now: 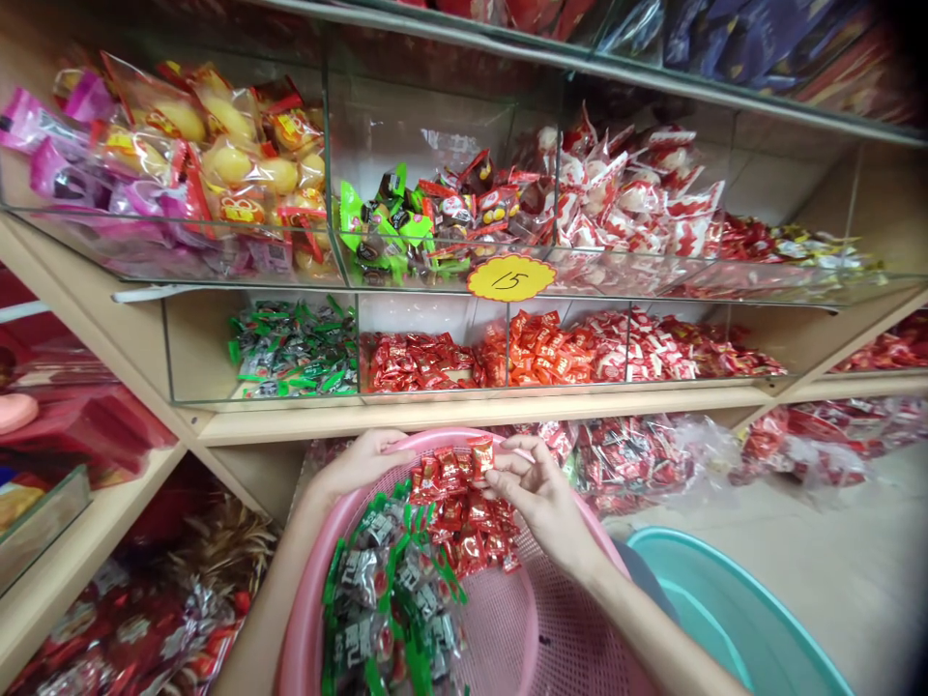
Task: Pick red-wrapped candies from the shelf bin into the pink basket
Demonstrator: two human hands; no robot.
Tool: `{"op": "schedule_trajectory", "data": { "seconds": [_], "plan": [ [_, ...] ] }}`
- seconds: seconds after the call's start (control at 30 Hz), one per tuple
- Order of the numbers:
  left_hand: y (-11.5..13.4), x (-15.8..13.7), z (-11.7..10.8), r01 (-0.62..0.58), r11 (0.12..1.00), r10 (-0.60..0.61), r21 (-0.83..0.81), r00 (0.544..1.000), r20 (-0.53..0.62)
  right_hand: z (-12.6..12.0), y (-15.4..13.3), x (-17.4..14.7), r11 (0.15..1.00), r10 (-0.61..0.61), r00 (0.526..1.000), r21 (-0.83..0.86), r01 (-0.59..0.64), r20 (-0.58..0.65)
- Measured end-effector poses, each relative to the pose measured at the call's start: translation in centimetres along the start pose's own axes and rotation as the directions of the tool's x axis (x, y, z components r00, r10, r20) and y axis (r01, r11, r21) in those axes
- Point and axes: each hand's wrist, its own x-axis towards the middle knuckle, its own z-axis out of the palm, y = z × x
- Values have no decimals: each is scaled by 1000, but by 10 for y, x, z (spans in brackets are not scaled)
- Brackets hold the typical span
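My right hand (540,493) is above the far right part of a pink plastic basket (319,580), with a small red wrapped candy (481,454) pinched between thumb and fingers. At the basket's far left, the fingers of my left hand (366,462) are bent over the rim and grip it; their tips are partly hidden. A heap of red wrapped candies (471,541) lies in the basket just under my right hand. Beside it on the left are larger green and clear packets (395,590). The perforated pink bottom shows at the right.
A shelf with clear-walled bins holds green packets (297,338), red candies (420,360) and orange candies (551,350). A yellow tag (511,279) reads 15. Bagged candies (630,454) lie below. A teal tub (725,590) stands at the right.
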Motion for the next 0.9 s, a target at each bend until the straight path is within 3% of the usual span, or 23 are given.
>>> {"op": "schedule_trajectory", "data": {
  "seconds": [0.1, 0.23, 0.47, 0.9],
  "plan": [
    [1, -1, 0, 14, 1000, -14, -19, 1000, -1, -3, 4, -3, 996, 12, 1000, -88, -13, -14],
    [1, -1, 0, 22, 999, -22, -25, 1000, 1, -4, 16, -11, 984, 125, 992, -129, -126, -14],
    [-2, -1, -1, 3, 1000, -3, -8, 1000, 9, 14, 37, -30, 948, 294, 956, -128, -293, -8],
    [-2, -3, -2, 9, 1000, -9, -10, 1000, -22, 40, 61, -34, 918, 385, 920, -73, -390, -78]
  ]
}}
